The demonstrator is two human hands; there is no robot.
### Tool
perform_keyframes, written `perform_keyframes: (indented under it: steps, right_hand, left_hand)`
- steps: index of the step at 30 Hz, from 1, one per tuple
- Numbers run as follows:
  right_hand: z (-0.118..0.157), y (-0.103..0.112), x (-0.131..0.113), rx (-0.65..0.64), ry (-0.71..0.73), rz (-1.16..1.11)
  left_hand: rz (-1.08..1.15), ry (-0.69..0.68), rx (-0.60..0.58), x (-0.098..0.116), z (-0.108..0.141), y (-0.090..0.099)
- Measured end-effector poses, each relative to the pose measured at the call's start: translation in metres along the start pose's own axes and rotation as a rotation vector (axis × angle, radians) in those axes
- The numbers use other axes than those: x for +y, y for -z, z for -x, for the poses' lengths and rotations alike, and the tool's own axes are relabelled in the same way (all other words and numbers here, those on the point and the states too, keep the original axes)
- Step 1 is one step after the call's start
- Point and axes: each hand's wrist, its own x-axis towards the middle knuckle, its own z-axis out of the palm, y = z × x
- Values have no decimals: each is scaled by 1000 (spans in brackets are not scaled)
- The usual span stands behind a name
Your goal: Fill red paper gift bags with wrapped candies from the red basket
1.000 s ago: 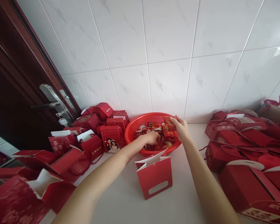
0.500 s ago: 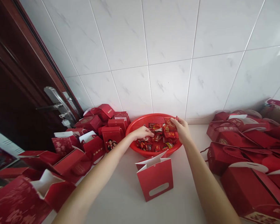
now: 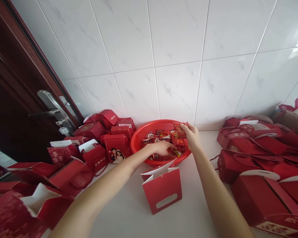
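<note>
My left hand (image 3: 164,148) is down inside the red plastic basket (image 3: 139,134), its fingers bent together among the wrapped candies (image 3: 157,139). What those fingers hold, if anything, is hidden. At the basket's right rim, my right hand (image 3: 192,136) pinches a flat red candy packet (image 3: 179,131) with gold print between thumb and fingers. In front of the basket a red paper gift box (image 3: 163,190) stands upright on the white table (image 3: 129,211). Its top is open, showing a white inside, and an oval window sits low on its front.
Many red gift boxes (image 3: 89,130) crowd the left side, some with open tops. More red boxes with handles (image 3: 260,195) are packed along the right. A white tiled wall (image 3: 176,89) rises behind the basket, and a dark door (image 3: 20,82) with a metal handle is at left.
My left hand has moved rightward through the candies, from the basket's left part to its middle right. The right hand keeps its packet at the rim. The view has shifted slightly.
</note>
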Motion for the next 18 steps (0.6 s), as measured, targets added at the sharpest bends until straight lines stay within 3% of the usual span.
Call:
perform_keyframes:
  steps: [4, 8, 13, 18]
  right_hand:
    - [0, 0, 0, 5, 7, -1]
    - [1, 0, 0, -6, 26, 8]
    - [-1, 0, 0, -6, 30, 15]
    - [-2, 0, 1, -12, -7, -33]
  left_hand:
    - [-164, 25, 11, 23, -21, -2]
    - [-107, 41, 33, 23, -33, -4]
    - [148, 79, 117, 5, -27, 3]
    - [483, 138, 180, -7, -3, 17]
